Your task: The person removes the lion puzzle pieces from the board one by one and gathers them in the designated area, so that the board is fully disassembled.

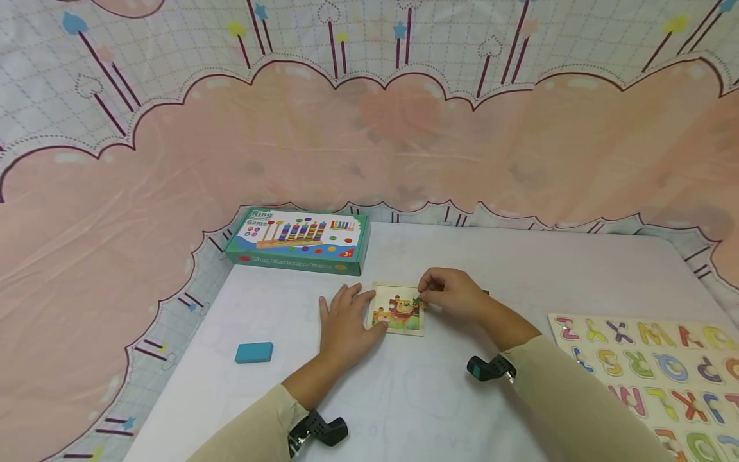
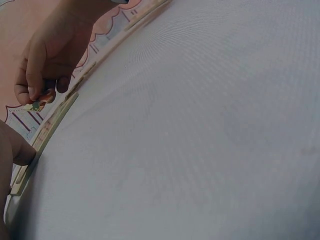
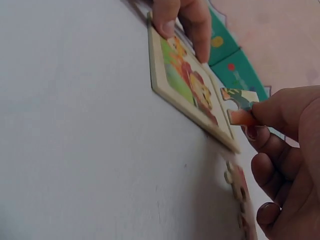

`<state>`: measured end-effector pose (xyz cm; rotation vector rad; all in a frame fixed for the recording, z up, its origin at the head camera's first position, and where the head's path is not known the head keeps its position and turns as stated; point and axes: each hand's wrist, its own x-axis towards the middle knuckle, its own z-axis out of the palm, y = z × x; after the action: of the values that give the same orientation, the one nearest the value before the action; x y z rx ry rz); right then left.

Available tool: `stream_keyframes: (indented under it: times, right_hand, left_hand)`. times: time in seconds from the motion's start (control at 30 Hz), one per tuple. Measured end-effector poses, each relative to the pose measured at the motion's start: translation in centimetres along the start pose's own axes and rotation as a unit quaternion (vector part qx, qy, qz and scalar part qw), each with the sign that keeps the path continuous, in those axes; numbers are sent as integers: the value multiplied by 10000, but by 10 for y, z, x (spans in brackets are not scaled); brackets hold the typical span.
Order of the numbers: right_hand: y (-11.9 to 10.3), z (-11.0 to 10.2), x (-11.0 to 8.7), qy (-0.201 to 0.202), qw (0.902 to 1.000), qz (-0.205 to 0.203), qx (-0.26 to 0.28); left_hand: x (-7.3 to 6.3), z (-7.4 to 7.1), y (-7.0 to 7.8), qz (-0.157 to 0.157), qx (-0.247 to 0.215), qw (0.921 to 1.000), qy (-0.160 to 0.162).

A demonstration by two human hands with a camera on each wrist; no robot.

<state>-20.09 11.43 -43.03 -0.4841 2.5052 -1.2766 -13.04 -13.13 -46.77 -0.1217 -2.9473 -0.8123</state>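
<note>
A small wooden jigsaw board (image 1: 407, 332) with a pale raised rim and an animal picture, partly filled with pieces, lies on the white table. My left hand (image 1: 348, 325) is spread at its left side, thumb and index fingertip touching the rim. Over the board's right edge, my right hand (image 1: 456, 292) pinches a jigsaw piece (image 3: 240, 118) between thumb and fingers. In the right wrist view that piece is raised and tilted, showing green and orange print. Below the right hand there, more loose jigsaw pieces (image 3: 238, 187) lie on the table, mostly hidden by the arm in the head view.
A green ring game box (image 1: 297, 242) stands at the back left. Nearer on the left lies a blue block (image 1: 254, 352). A letter board (image 1: 652, 372) with colourful letters fills the right side, partly under the right sleeve. Patterned cloth (image 1: 398, 147) hangs behind the table.
</note>
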Motion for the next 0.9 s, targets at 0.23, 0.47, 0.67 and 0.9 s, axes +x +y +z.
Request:
stream_keyframes:
  times: [0.23, 0.47, 0.67, 0.9]
  right_hand:
    - [9, -9, -8, 42, 9998, 69, -155]
    - [19, -14, -20, 19, 9993, 131, -359]
    - [23, -15, -29, -18, 9983, 78, -586]
    - [26, -10, -28, 126, 9936, -77, -1122]
  left_hand:
    - [0, -1, 1, -45, 6, 10000, -29]
    - [1, 1, 1, -50, 39, 10000, -58]
    - [0, 0, 2, -38, -4, 10000, -47]
    - [0, -2, 1, -31, 0, 10000, -69]
